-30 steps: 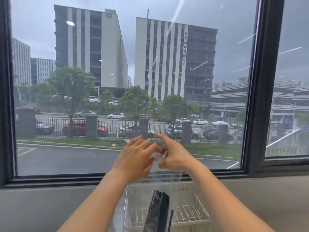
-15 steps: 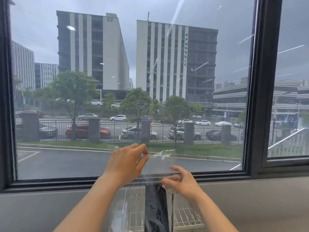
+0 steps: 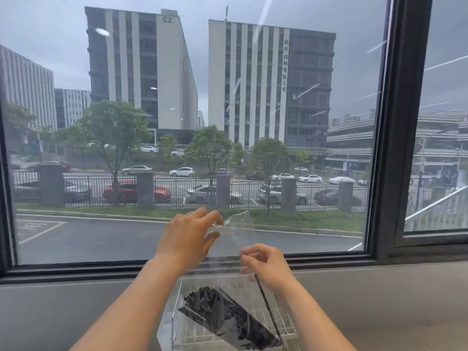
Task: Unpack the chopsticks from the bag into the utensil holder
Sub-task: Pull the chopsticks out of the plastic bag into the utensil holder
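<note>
Both hands [image 3: 188,234] [image 3: 266,264] pinch the bag [image 3: 235,229] above the chopsticks [image 3: 228,317].

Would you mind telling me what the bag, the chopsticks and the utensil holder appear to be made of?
Bag: thin clear plastic film, glossy; the street shows through it. Chopsticks: black, smooth sticks, plastic or lacquered wood; hard to tell. Utensil holder: clear rigid plastic walls, probably acrylic, with a white grid inside.

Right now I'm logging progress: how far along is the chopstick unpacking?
Early. Both hands grip the clear bag's mouth, the left hand high and the right hand lower. The black chopsticks remain bundled inside. None visibly stands loose in the holder yet.
</note>
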The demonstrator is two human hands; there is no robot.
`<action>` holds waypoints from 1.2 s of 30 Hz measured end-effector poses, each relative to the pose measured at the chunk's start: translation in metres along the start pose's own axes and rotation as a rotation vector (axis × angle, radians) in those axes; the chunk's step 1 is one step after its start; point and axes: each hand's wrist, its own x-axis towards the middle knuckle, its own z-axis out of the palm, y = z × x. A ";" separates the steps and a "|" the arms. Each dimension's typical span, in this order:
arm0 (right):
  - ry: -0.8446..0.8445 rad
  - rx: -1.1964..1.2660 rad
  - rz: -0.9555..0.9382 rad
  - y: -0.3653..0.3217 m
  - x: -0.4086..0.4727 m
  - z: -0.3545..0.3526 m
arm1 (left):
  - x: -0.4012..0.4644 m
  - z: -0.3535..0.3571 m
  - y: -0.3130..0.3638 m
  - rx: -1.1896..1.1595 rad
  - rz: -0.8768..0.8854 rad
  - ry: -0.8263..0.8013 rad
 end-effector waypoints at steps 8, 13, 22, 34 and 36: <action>-0.011 0.006 -0.014 0.006 0.006 -0.010 | 0.004 0.007 0.004 -0.082 -0.071 0.032; -0.011 0.023 -0.007 0.010 0.011 -0.010 | 0.007 0.012 0.004 -0.088 -0.093 0.070; -0.171 0.045 0.045 0.015 0.011 -0.007 | 0.025 -0.004 0.009 -0.091 -0.047 0.093; -0.571 0.126 0.076 0.027 -0.002 -0.002 | 0.028 -0.004 0.013 -0.092 0.128 -0.127; -0.667 0.258 0.085 0.031 -0.003 -0.005 | 0.029 -0.004 0.012 -0.114 0.129 -0.131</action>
